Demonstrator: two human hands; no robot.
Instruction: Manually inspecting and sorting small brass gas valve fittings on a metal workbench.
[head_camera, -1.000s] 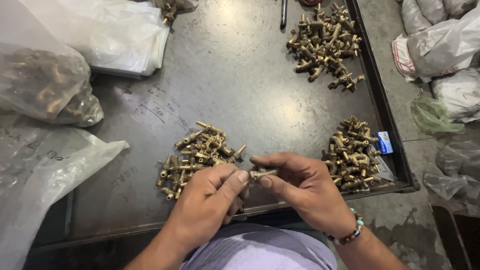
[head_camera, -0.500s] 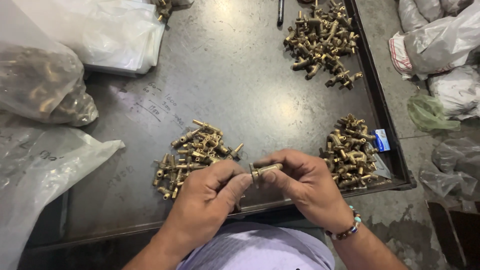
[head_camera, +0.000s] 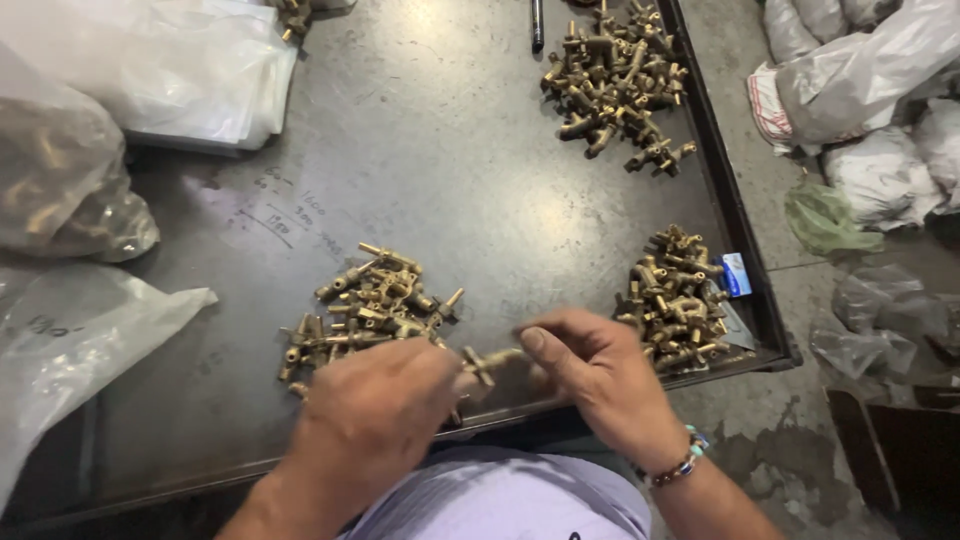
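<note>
Counter (head_camera: 480, 190): dark metal top with a raised rim along the right and near edges; faint chalk marks left of middle.
Clear bags (head_camera: 180, 60): a flat stack of plastic bags at the far left corner of the counter.
Filled bag (head_camera: 60, 190): a cloudy plastic bag with brass parts inside, at the left edge, just nearer than the stack.
Loose bag (head_camera: 70, 350): an empty-looking sheet of plastic hanging over the near left of the counter.
Floor sacks (head_camera: 870, 90): pale plastic sacks piled on the concrete floor to the right of the counter.
Far pile (head_camera: 615, 80): brass fittings heaped at the far right.
Right pile (head_camera: 675, 295): brass fittings by the right rim, just beside the right hand.
Left pile (head_camera: 365, 300): brass fittings spread out just beyond the left hand.
Left hand (head_camera: 375, 410): fingers curled closed, pinching one end of the brass fitting; blurred.
Right hand (head_camera: 595, 375): thumb and fingers closed on the other end; beaded bracelet (head_camera: 680, 465) at the wrist.
Brass fitting (head_camera: 490, 362): held between both hands above the near edge of the counter.
</note>
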